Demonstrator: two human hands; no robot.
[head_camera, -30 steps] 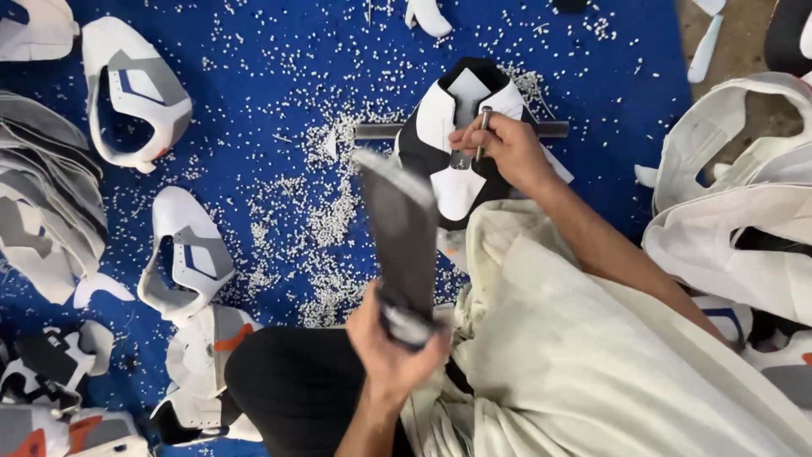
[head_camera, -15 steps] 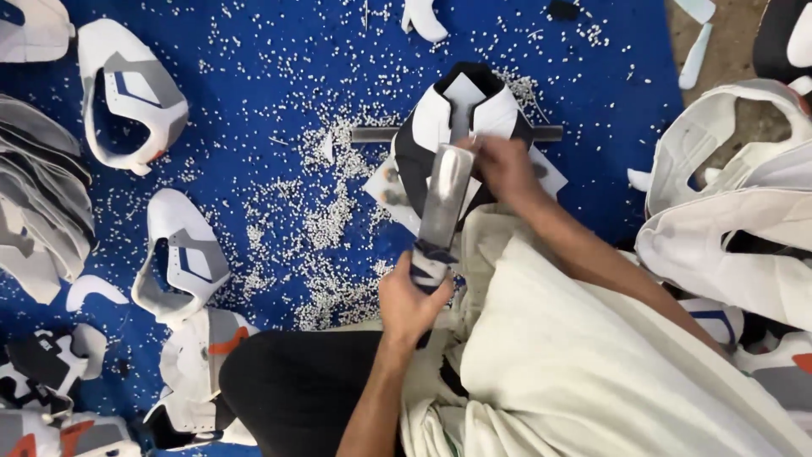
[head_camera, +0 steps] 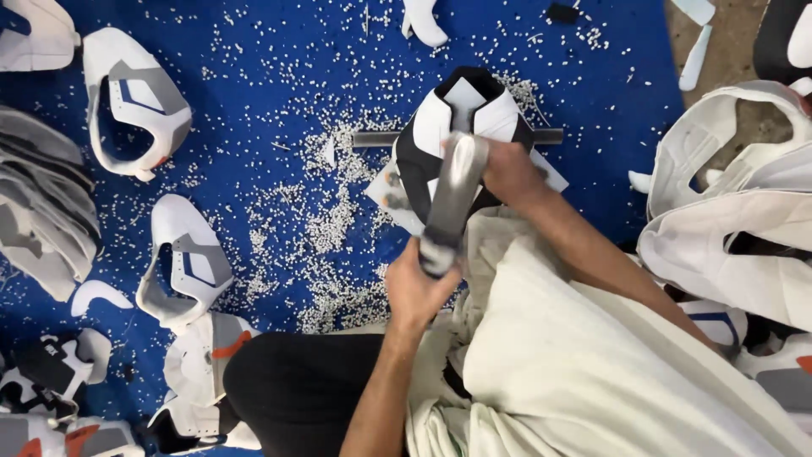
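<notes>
Left hand [head_camera: 416, 288] is closed around the lower end of a flat grey tool [head_camera: 452, 196], blurred with motion. A second ago the tool was raised and tilted to the left, clear of the work; half a second ago it was coming across; now its upper end lies over the shoe upper [head_camera: 461, 127], so a downstroke is landing or just landed. Right hand [head_camera: 507, 169] is clenched on the upper at its right side, touching it; whether it also pinches a small punch I cannot tell, the blur hides it. It has barely shifted through the swing, so the piece is being held steady for the blow. The upper, black and white, sits on a grey bar [head_camera: 376, 138] lying across the blue mat [head_camera: 279, 59]. White chips [head_camera: 330, 228] are scattered thick on the mat left of and below the piece. Further out, more cut uppers [head_camera: 135, 101] lie to the left, a stack [head_camera: 42, 211] at the left edge, and white pieces [head_camera: 727, 220] piled at the right. Judgement: one strike in a repeating cycle.
</notes>
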